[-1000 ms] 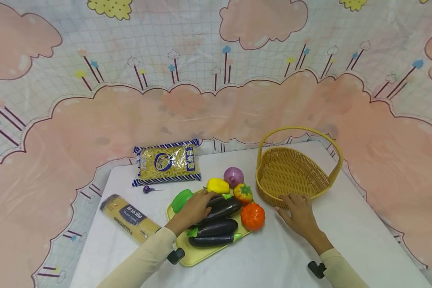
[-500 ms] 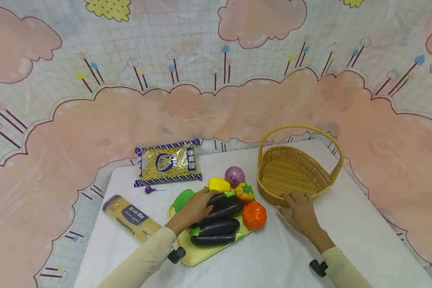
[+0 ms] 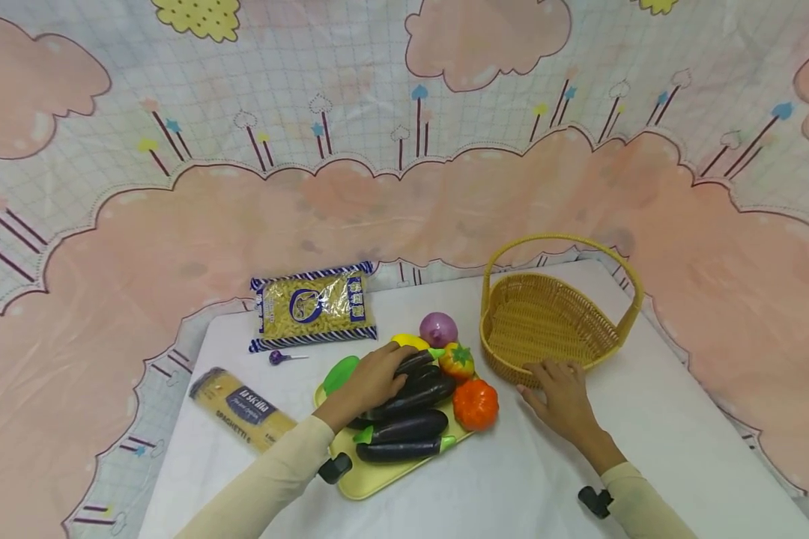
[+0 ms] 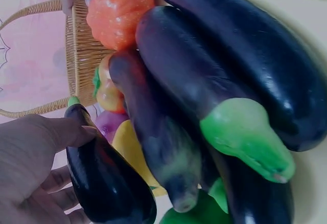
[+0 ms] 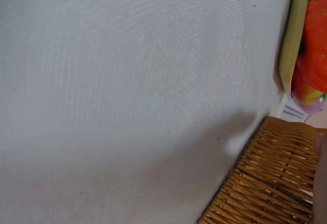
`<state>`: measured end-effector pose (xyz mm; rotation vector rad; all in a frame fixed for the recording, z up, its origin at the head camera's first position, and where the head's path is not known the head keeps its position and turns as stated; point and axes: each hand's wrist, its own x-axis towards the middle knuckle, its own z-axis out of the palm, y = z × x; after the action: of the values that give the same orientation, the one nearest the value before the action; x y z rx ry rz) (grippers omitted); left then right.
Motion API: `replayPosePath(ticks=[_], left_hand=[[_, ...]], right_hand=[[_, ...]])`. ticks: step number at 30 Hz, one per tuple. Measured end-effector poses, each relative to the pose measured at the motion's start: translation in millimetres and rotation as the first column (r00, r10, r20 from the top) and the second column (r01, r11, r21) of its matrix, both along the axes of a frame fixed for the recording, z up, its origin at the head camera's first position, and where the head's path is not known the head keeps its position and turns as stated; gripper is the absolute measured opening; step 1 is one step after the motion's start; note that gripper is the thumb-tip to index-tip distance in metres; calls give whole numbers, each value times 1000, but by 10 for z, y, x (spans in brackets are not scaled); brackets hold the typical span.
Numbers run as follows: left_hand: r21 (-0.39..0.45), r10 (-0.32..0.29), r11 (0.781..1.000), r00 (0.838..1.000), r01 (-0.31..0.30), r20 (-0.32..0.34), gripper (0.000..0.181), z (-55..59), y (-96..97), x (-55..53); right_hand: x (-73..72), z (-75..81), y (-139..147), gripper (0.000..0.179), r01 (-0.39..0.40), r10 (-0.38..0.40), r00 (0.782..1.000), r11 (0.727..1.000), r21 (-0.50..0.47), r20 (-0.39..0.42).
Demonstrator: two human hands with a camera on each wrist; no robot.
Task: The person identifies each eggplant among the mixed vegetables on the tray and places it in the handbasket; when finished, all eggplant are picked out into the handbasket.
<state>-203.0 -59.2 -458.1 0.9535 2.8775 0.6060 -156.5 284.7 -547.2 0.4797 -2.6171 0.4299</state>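
Note:
My left hand [image 3: 371,380] holds a dark eggplant [image 4: 104,175] with a green stem, thumb along its upper side in the left wrist view. It is at the far side of a yellow tray [image 3: 362,483], over several other eggplants [image 3: 404,451]. On the tray's right edge sits an orange pumpkin [image 3: 475,405], beside a smaller red-yellow vegetable [image 3: 457,361]. My right hand [image 3: 565,404] grips the near rim of a wicker basket [image 3: 546,329], fingers over the rim and thumb outside. The basket has a tall arched handle and nothing inside.
A purple onion [image 3: 438,329] and a partly hidden yellow pepper [image 3: 410,341] lie behind the tray's contents. A green vegetable [image 3: 340,373] is at the left. Beyond are a pasta bag [image 3: 313,307], a lollipop [image 3: 278,358] and a spaghetti pack [image 3: 243,408].
My left hand has lifted an eggplant slightly up and away from the pile, and it now covers part of the yellow pepper. The right hand stays on the basket rim.

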Motion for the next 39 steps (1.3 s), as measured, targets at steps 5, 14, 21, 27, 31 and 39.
replayPosePath(ticks=[5, 14, 21, 27, 31, 39], left_hand=[[11, -4, 1000, 1000, 4, -9, 46, 31, 55, -27], [36, -18, 999, 999, 19, -34, 46, 42, 226, -153], [43, -27, 999, 999, 28, -29, 46, 86, 342, -223], [12, -37, 999, 999, 37, 17, 42, 102, 472, -288], [-11, -45, 999, 999, 45, 26, 42, 143, 596, -359], [-122, -90, 989, 995, 85, -32, 43, 253, 886, -522]], right_hand=[[-16, -13, -4, 34, 6, -6, 1000, 1000, -2, 5], [-57, 2, 18, 27, 7, -8, 1000, 1000, -29, -25], [-68, 20, 3, 27, 18, -19, 999, 999, -42, -25], [-14, -36, -19, 26, 23, -24, 999, 998, -54, -22], [-4, -57, -36, 27, 28, -29, 999, 998, -61, -19], [-4, -54, -70, 28, 29, -30, 999, 998, -61, -12]])
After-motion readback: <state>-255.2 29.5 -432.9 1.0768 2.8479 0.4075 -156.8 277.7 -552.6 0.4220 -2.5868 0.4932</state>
